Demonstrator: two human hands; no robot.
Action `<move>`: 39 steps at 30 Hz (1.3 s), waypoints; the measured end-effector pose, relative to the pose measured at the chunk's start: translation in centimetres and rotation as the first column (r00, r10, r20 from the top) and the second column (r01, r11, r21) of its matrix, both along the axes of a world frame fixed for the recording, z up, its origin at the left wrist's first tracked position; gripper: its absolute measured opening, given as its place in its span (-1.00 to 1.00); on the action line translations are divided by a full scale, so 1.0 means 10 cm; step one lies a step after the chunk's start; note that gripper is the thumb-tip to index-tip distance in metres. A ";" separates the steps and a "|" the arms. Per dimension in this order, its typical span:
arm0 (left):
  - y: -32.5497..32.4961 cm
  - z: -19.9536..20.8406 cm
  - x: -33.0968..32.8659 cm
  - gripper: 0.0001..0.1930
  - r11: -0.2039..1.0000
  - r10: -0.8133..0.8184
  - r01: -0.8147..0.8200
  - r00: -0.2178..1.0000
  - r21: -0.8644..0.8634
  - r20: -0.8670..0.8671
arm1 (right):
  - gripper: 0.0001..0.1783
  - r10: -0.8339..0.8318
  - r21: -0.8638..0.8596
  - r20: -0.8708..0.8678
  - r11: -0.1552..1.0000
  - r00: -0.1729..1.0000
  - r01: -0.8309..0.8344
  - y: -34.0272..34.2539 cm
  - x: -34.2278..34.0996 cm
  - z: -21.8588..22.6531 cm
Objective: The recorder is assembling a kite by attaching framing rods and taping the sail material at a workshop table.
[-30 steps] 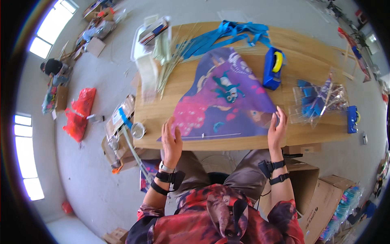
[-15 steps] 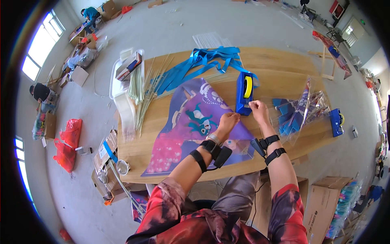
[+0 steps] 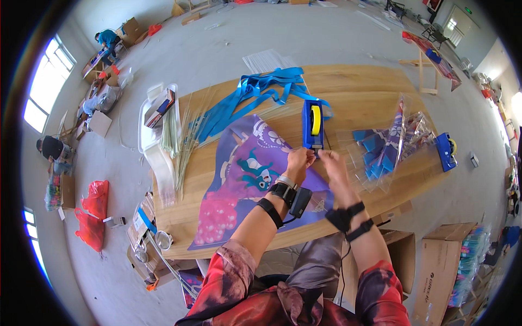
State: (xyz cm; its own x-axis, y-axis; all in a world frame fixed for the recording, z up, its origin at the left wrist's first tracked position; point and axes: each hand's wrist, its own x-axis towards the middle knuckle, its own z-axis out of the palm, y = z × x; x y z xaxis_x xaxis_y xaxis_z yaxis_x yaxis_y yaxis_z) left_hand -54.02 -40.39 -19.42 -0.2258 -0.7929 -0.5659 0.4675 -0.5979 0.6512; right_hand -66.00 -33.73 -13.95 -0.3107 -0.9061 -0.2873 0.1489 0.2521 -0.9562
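Observation:
My left hand [image 3: 300, 164] is closed in a pinch over the upper right edge of a printed purple sheet [image 3: 231, 179] with a blue cartoon figure and pink area. My right hand [image 3: 336, 169] is pinched too, its fingertips a small gap to the right of the left ones. Both sets of fingers are at the near end of a blue tape dispenser [image 3: 306, 127] holding a yellow tape roll [image 3: 316, 120]. Whatever lies between the fingertips of each hand is too small to make out. The sheet lies on a wooden table [image 3: 359, 81], its lower edge partly under my left forearm.
Blue ribbons [image 3: 239, 106] and thin pale sticks [image 3: 187, 144] lie at the left back, beside a white tray [image 3: 145, 130]. Clear-wrapped printed pieces [image 3: 383, 144] and a second blue dispenser [image 3: 446, 152] are at the right. A cardboard box [image 3: 437, 271] stands on the floor.
My right hand has come from beside the dispenser's near end toward me and left. Both hands' fingertips are now closer together just in front of the dispenser. The whole view has shifted slightly.

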 end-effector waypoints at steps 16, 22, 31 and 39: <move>0.07 0.31 0.01 -0.81 1.000 0.007 -0.008 1.000 0.023 0.018 | -0.90 0.095 0.167 0.324 0.974 0.941 -0.156 3.56 0.35 0.43; 0.17 0.37 -0.12 -0.82 0.988 0.013 -0.001 0.997 -0.154 0.078 | -0.88 0.052 0.267 0.257 0.956 0.965 -0.122 3.55 0.38 0.15; 0.20 0.31 -0.22 -0.82 0.978 0.108 -0.085 0.988 -0.188 0.113 | -0.90 0.027 0.254 0.257 0.962 0.966 -0.095 3.57 0.38 -0.04; 0.17 0.39 -0.22 -0.80 0.992 0.081 -0.066 0.987 -0.107 0.141 | -0.88 0.009 0.252 0.265 0.964 0.964 -0.079 3.59 0.38 -0.07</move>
